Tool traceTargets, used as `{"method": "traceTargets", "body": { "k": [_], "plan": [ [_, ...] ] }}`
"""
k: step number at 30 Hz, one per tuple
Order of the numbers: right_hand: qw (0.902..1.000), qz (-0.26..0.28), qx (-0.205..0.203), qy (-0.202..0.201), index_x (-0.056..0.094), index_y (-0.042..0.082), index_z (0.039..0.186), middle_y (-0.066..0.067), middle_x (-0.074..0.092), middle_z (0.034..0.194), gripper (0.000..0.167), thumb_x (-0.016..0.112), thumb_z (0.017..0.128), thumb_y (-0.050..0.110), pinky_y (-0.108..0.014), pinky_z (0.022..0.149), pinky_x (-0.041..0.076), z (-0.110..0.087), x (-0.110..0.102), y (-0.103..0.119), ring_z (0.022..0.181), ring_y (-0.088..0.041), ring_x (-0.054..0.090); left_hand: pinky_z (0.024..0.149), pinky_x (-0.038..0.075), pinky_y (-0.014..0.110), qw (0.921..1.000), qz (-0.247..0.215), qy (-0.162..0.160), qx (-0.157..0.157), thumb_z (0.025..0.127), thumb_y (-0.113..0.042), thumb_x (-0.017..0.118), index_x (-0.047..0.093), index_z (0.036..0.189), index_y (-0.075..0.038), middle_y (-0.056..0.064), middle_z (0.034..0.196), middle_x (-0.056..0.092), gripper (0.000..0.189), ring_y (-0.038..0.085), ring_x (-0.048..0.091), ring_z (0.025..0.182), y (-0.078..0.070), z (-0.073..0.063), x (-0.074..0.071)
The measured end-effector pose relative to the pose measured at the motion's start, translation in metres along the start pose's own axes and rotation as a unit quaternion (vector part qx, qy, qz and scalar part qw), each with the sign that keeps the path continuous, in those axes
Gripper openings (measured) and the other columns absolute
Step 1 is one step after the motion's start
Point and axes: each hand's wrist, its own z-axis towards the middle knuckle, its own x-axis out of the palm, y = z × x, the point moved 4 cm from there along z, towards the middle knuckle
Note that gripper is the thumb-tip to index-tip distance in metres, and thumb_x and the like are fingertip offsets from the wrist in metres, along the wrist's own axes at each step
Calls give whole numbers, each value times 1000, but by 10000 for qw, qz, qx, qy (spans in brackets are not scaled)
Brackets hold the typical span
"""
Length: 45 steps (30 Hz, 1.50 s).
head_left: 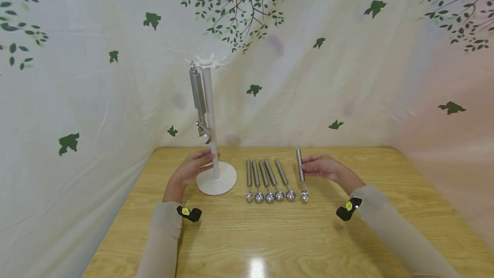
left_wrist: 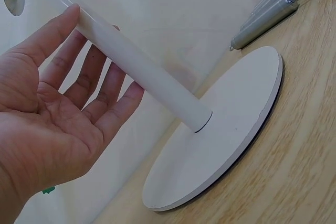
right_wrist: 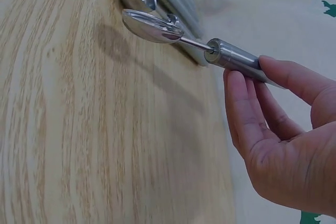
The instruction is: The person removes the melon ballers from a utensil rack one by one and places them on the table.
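My left hand (head_left: 193, 167) holds the white pole (left_wrist: 131, 59) of an upright stand, thumb on the near side and fingers reaching behind, just above its round base (left_wrist: 247, 98). In my right hand (head_left: 324, 168), thumb and fingers pinch the steel handle of a melon baller (right_wrist: 239, 60) with an oval scoop pointing down toward me. Its shadow falls on the table, apart from it. Several more melon ballers (head_left: 264, 175) lie in a row between the hands, scoops toward me. Similar steel utensils (head_left: 197, 91) hang from the left side of the stand's hooked top (head_left: 206, 60).
The wooden table (head_left: 247, 235) ends at a pale cloth backdrop (head_left: 293, 98) printed with branches and leaves. A small black camera (head_left: 190, 213) sits at the left wrist, another (head_left: 348, 209) at the right one.
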Motion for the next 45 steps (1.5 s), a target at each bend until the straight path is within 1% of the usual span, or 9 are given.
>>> {"method": "traceTargets", "body": {
  "k": [7,10,16,22,26,30,36,39,45],
  "plan": [
    [9999,-19,120,-82,55,-13,132,1,77,98,34,58,100,-1,-32,91,62,8,-1,-9,91,-12,74,118,41,49,10000,-26,4,0,106,-22,57,48,147,5,25,151,50,50,7,62,119,3,0,-1],
    [9998,-23,120,-180,51,-16,136,1,77,97,40,60,100,0,-32,90,62,10,0,-13,91,-11,74,118,41,48,10000,-71,-37,-15,105,-22,58,52,145,2,24,151,51,47,7,62,119,4,0,-2],
    [9991,-134,-175,-363,43,-21,140,2,76,97,49,60,99,0,-32,90,62,15,4,-20,91,-10,73,117,43,47,9998,-172,-99,-38,104,-22,60,59,140,-3,24,150,52,40,8,63,118,3,0,-2],
    [9959,-331,-453,-714,48,-19,138,2,75,101,49,65,98,4,-30,88,62,17,10,-26,89,-9,72,116,44,46,9999,-103,-110,-21,105,-22,58,52,145,2,25,151,51,47,8,62,119,3,0,-2],
    [9948,-268,-509,-845,49,-20,136,-5,77,104,48,66,97,3,-31,86,63,20,14,-28,86,-11,73,115,45,44,9998,-118,-143,-18,105,-21,57,54,143,0,26,151,50,43,8,63,119,4,1,-3],
    [9948,-291,-431,-871,49,-21,136,-10,77,104,48,65,97,2,-33,84,64,20,16,-29,86,-11,73,114,47,42,9998,-115,-149,-12,106,-21,57,57,141,-2,26,151,50,40,7,63,118,5,1,-3],
    [9961,-371,-240,-768,61,-15,126,-4,78,95,40,71,94,7,-31,81,64,19,16,-29,84,-11,74,115,45,45,9997,-159,-167,-28,105,-21,57,57,141,-2,25,150,51,40,7,63,117,4,0,-1],
    [9964,-416,-218,-701,63,-14,123,-3,78,93,38,71,94,9,-31,80,64,19,17,-28,84,-11,74,116,44,47,9997,-172,-162,-48,105,-22,58,56,142,-1,22,149,55,43,8,63,118,3,0,-1],
    [9928,-515,101,-1073,54,-19,131,-9,78,98,43,66,97,3,-33,81,64,24,21,-28,83,-11,73,117,42,50,9997,-122,-222,-26,104,-23,61,57,141,-2,16,143,61,43,8,63,117,3,0,-1]
  ]
}}
